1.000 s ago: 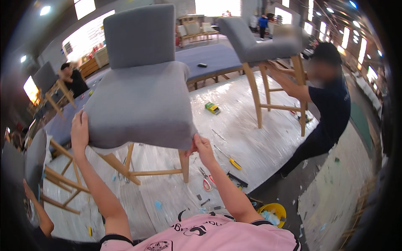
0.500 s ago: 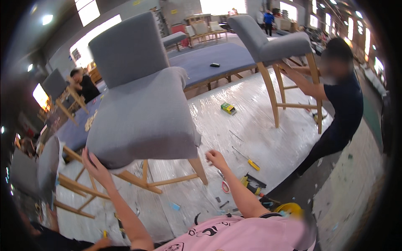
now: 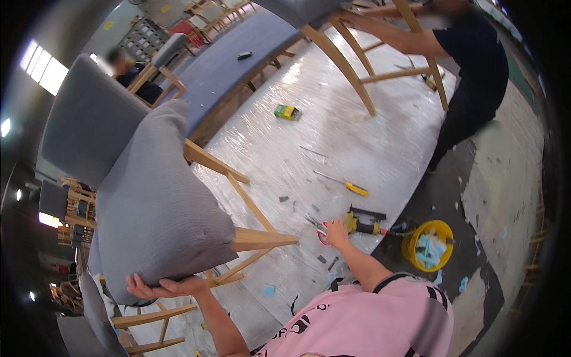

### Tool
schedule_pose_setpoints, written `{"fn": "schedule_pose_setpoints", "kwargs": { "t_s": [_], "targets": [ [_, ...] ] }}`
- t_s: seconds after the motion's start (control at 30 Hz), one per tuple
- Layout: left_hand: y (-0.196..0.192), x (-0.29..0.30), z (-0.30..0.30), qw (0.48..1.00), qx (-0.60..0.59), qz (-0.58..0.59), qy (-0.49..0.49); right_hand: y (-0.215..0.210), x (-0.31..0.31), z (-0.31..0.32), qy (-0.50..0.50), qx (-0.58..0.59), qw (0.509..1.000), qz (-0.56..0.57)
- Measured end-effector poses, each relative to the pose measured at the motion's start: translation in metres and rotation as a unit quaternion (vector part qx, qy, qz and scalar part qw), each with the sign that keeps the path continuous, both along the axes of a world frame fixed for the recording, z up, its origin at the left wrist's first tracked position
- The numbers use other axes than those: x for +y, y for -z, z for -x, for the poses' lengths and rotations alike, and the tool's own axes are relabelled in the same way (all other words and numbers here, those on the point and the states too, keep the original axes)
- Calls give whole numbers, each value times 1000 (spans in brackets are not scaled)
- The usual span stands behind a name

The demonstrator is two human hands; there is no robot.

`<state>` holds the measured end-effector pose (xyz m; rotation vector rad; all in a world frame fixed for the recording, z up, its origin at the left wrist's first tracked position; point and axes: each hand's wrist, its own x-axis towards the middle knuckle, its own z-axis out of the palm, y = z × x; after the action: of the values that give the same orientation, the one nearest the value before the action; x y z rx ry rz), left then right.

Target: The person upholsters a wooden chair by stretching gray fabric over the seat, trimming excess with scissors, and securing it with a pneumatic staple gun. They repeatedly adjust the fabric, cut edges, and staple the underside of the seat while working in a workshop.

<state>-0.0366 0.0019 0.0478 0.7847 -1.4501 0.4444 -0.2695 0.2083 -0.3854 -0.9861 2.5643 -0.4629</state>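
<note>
A grey upholstered chair [image 3: 157, 199] with wooden legs leans at the left, its loose seat fabric hanging over the edge. My left hand [image 3: 163, 288] grips the front edge of the seat, its fingers against the cloth. On the plastic-covered table [image 3: 262, 154], my right hand [image 3: 337, 232] is closed at the red handles of a pair of scissors [image 3: 322, 234]. Just beyond that hand lies a yellow-and-black nail gun [image 3: 358, 225]. A yellow-handled screwdriver [image 3: 355, 188] rests farther off, with a thin metal rod [image 3: 313, 152] above it.
Across the table, a co-worker [image 3: 473, 53] in dark clothes holds another grey chair [image 3: 333, 41]. A yellow bucket [image 3: 410, 253] of scraps stands at the right. A green-and-yellow box [image 3: 288, 112] lies near the blue padded table [image 3: 217, 77]. Another person [image 3: 128, 74] works behind my chair.
My right hand has moved down to the scissors and closed at their handles. The chair is turned and tilted, with my left hand still at its seat edge. My view has swung right and down.
</note>
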Motion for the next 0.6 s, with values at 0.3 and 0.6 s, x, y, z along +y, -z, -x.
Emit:
{"fn": "schedule_pose_setpoints", "kwargs": {
  "t_s": [0.3, 0.6],
  "targets": [
    [-7, 36, 50, 984, -171, 17, -48, 41, 7, 19, -168, 17, 984, -61],
    [13, 52, 39, 991, -136, -16, 7, 36, -18, 37, -41, -453, 875, -168]
  ]
}}
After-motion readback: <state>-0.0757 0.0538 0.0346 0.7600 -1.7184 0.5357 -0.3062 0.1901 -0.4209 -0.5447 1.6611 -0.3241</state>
